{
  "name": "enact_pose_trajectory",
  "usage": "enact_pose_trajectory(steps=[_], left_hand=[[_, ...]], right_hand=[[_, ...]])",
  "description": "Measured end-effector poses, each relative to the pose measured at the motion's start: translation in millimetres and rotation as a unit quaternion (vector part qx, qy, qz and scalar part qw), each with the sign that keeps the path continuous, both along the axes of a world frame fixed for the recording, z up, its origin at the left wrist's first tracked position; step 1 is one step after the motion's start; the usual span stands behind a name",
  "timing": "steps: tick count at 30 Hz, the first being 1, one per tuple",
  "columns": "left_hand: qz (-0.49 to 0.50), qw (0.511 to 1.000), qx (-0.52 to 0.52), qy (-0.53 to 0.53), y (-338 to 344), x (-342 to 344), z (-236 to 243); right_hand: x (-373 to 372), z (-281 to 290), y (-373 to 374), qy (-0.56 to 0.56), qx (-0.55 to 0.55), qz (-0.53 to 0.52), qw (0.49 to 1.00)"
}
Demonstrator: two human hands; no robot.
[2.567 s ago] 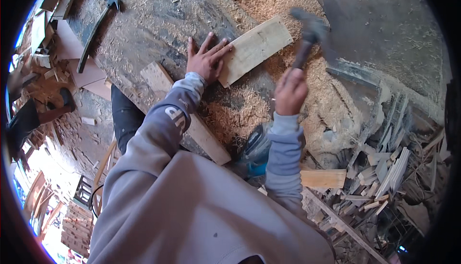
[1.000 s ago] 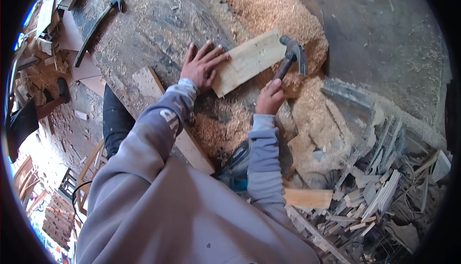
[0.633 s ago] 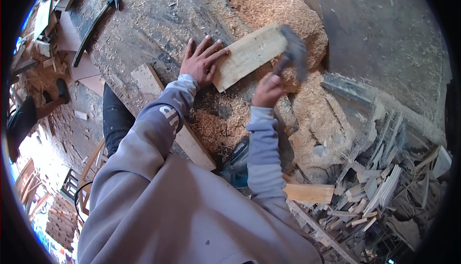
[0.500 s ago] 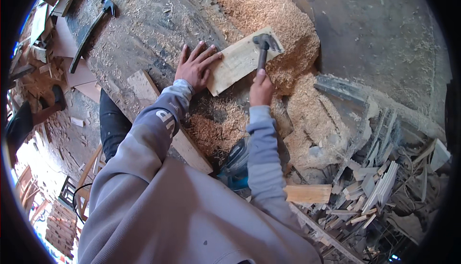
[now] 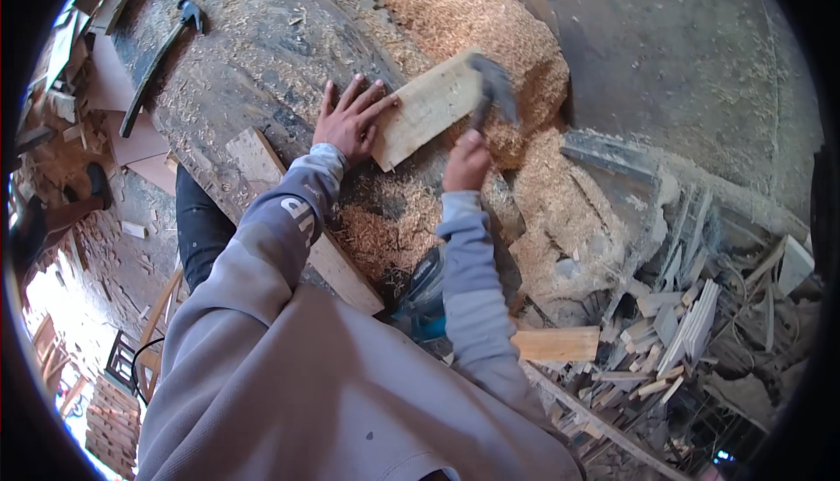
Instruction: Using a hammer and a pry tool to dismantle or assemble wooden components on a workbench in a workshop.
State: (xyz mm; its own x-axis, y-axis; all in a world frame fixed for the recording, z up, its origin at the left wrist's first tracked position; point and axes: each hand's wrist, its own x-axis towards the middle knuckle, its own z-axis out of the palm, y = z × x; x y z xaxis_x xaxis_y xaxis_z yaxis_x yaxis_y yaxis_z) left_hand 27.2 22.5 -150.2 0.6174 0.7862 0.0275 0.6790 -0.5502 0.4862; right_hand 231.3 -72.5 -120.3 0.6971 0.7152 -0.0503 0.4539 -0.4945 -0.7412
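My left hand (image 5: 350,122) lies with spread fingers across the workbench (image 5: 245,61) and the near-left end of a short pale board (image 5: 424,105), with a fingertip on the wood. My right hand (image 5: 467,159) grips the handle of a hammer (image 5: 492,87), whose motion-blurred head is over the right end of the board. Loose wood shavings (image 5: 516,35) lie heaped behind and beside the board. A second hammer (image 5: 164,61) rests at the upper left of the bench. A longer plank (image 5: 346,271) lies under my left forearm.
A teal and black power tool (image 5: 420,306) is partly hidden by my right arm. Wood offcuts (image 5: 682,341) are piled at lower right, beside a dusty beam (image 5: 612,153). Another person's leg (image 5: 61,214) shows at the far left, among scattered boards (image 5: 114,79).
The hammer in my right hand swings up and down over the board's right end, from raised to lying low and blurred again. My left hand stays on the board; the view has shifted slightly.
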Motion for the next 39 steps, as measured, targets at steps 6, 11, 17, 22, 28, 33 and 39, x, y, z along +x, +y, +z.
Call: enact_pose_trajectory(steps=[6,11,17,22,28,33,39], left_hand=[[0.002,1.000,-0.005,0.001,0,1,1],[0.001,1.000,-0.018,-0.009,1,0,4],[-0.005,1.000,-0.013,0.009,3,-1,3],[0.034,0.998,-0.020,-0.058,1,-1,-4],[0.122,0.985,-0.012,-0.118,13,4,-7],[0.126,0.980,-0.115,-0.100,54,37,-10],[0.043,0.980,-0.115,-0.154,109,93,-13]], right_hand=[[29,20,46,0.025,-0.126,-0.011,0.992],[64,27,81,-0.074,-0.038,-0.047,0.995],[102,-10,117,-0.075,-0.021,0.031,0.996],[113,-30,117,-0.054,-0.068,0.132,0.987],[137,-19,60,-0.021,-0.028,0.128,0.991],[138,-38,-17,0.023,0.041,-0.010,0.999],[102,-48,-80,0.030,-0.005,-0.135,0.990]])
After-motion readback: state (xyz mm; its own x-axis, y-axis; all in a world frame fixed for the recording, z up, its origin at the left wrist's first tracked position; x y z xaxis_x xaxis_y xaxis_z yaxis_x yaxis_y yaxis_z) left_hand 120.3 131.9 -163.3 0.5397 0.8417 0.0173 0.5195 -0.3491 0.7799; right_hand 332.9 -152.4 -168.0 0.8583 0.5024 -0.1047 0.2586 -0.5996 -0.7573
